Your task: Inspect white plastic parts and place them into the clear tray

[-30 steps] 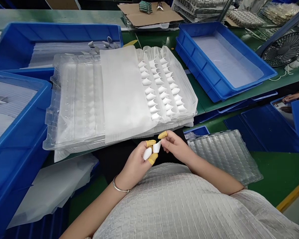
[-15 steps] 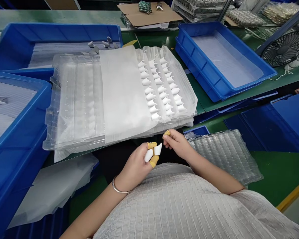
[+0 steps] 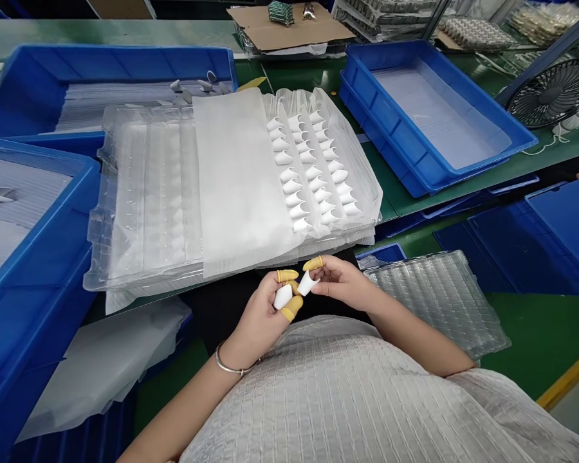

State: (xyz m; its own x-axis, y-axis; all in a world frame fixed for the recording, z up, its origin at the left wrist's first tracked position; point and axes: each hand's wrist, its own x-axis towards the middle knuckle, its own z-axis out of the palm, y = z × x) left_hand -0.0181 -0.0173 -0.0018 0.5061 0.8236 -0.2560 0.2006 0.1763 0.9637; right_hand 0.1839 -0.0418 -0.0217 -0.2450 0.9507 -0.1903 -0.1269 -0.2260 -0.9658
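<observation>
Close to the torso, above a black mat (image 3: 212,315), L hand (image 3: 263,312) is closed, pinching one white tapered cap (image 3: 283,296) betw. thumb & index in yellow finger cots (image 3: 287,275). R hand (image 3: 342,283) pinches a second cap (image 3: 307,283) just beside it, nearly touching. Both caps' long axes slant up-right; neither hand is nearer. Just R of the hands lies a clear blister tray (image 3: 444,308). Ahead sits a clear tray stack (image 3: 139,193) w/ white foam sheet (image 3: 241,180) & rows of caps (image 3: 313,173). Beyond: blue bin (image 3: 367,109) ahead-R on green bench (image 3: 535,334), fan (image 3: 552,93) far R.
</observation>
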